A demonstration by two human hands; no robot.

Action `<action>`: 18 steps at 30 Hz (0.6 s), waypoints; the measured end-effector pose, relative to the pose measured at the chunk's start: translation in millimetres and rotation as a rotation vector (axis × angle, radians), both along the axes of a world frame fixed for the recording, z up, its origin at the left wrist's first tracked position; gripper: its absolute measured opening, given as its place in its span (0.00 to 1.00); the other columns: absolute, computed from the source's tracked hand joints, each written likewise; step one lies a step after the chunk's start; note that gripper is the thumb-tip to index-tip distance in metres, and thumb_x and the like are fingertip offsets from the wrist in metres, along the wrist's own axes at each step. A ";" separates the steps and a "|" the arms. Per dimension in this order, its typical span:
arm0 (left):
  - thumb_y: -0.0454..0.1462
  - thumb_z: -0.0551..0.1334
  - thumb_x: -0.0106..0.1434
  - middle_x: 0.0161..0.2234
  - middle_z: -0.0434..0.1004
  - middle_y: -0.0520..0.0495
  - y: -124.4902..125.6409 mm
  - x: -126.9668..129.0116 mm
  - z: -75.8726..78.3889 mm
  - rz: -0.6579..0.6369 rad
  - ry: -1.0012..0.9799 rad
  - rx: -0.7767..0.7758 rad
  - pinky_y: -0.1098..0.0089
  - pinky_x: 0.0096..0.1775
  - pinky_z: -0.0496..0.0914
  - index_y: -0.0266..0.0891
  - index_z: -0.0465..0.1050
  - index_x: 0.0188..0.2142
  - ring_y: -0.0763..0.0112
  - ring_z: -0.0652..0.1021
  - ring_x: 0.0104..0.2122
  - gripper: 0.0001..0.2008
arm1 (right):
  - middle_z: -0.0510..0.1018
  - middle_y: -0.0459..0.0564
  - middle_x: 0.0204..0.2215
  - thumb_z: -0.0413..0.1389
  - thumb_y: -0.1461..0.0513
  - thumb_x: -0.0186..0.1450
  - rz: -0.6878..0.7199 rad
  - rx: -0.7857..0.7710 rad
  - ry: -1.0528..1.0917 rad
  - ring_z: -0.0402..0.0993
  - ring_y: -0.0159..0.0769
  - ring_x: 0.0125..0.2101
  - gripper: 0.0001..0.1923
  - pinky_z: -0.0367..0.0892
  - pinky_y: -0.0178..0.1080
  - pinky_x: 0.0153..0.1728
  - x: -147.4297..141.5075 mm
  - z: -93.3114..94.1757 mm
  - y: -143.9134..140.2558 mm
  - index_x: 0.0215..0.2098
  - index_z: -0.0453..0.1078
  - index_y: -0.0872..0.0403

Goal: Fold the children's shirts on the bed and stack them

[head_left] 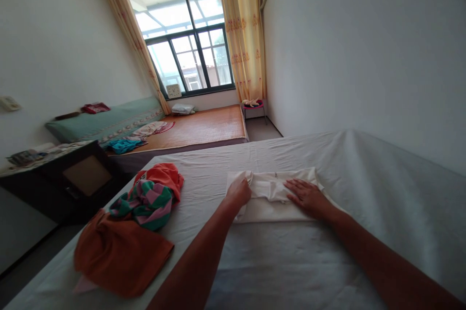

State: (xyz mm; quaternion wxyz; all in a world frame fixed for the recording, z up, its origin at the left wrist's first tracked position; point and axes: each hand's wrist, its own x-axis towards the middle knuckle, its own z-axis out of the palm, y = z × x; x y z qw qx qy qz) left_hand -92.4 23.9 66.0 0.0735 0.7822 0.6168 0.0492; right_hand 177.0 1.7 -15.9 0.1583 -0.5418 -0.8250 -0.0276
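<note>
White garment [276, 196] lies partly folded on the bed [364, 193], mid-bed, a little right of centre, on a white sheet. Cloth nearly the same colour as the sheet, so the near edge is hard to trace.

Left hand [238, 192]: closed on the garment's left end, fingers curled, pinching a bunched fold of fabric. Right hand [307, 197]: flat, palm down, fingers spread, pressing on the right half of the garment. Hands well apart, one at each end of the fold.

Handling, as judged: thin, soft, light cloth, no stiffness. It sags and wrinkles wherever it is lifted and will not hold a shape alone. Not fragile. Likely slides easily on the smooth sheet, so a flat palm as anchor makes sense while the other hand pulls. Best holds look like the edges and corners, pinched between thumb and fingers; a grip mid-panel would only bunch it.

Left of the garment, apart from it: a pile of clothes [153, 193], orange with a green-and-pink striped piece on top. Nearer, at the bed's left edge, an orange cloth [120, 254] lying loose.

Far side of the room: a second bed with a woven mat [204, 125], a window [185, 43] with yellow curtains [242, 28]. Dark cabinet [65, 179] at far left.
</note>
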 end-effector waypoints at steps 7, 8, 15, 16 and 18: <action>0.45 0.49 0.66 0.33 0.78 0.42 -1.1 -19.2 -13.2 -0.053 -0.220 -0.027 0.68 0.38 0.70 0.37 0.74 0.40 0.65 0.79 0.33 0.19 | 0.67 0.49 0.58 0.39 0.47 0.68 0.022 -0.041 0.055 0.59 0.42 0.59 0.27 0.55 0.50 0.58 -0.2 6.9 -2.9 0.59 0.62 0.47; 0.44 0.49 0.67 0.35 0.78 0.43 -0.8 -30.2 -14.6 -0.032 -0.242 0.020 0.69 0.39 0.70 0.38 0.73 0.42 0.67 0.79 0.34 0.18 | 0.68 0.49 0.57 0.39 0.48 0.68 0.037 -0.043 0.092 0.60 0.42 0.58 0.27 0.56 0.49 0.57 1.4 10.3 -3.0 0.58 0.63 0.48; 0.43 0.60 0.60 0.43 0.76 0.39 6.3 -83.0 -31.2 0.220 -0.198 0.046 0.70 0.48 0.65 0.34 0.66 0.52 0.63 0.74 0.46 0.23 | 0.78 0.52 0.45 0.38 0.51 0.68 -0.209 0.102 0.555 0.73 0.40 0.47 0.25 0.66 0.43 0.50 36.6 41.8 -2.7 0.50 0.70 0.52; 0.44 0.60 0.59 0.42 0.77 0.41 7.4 -82.1 -31.6 0.238 -0.253 0.000 0.70 0.46 0.66 0.34 0.67 0.51 0.63 0.75 0.44 0.23 | 0.79 0.52 0.42 0.38 0.51 0.68 -0.253 0.091 0.591 0.75 0.40 0.43 0.24 0.69 0.42 0.46 42.6 42.7 -2.8 0.48 0.70 0.52; 0.46 0.61 0.58 0.38 0.78 0.42 8.1 -78.1 -29.2 0.272 -0.415 -0.105 0.70 0.40 0.68 0.34 0.70 0.46 0.63 0.77 0.39 0.21 | 0.81 0.50 0.38 0.40 0.51 0.67 -0.295 0.061 0.623 0.77 0.40 0.37 0.22 0.71 0.40 0.40 52.7 40.6 -2.6 0.45 0.72 0.51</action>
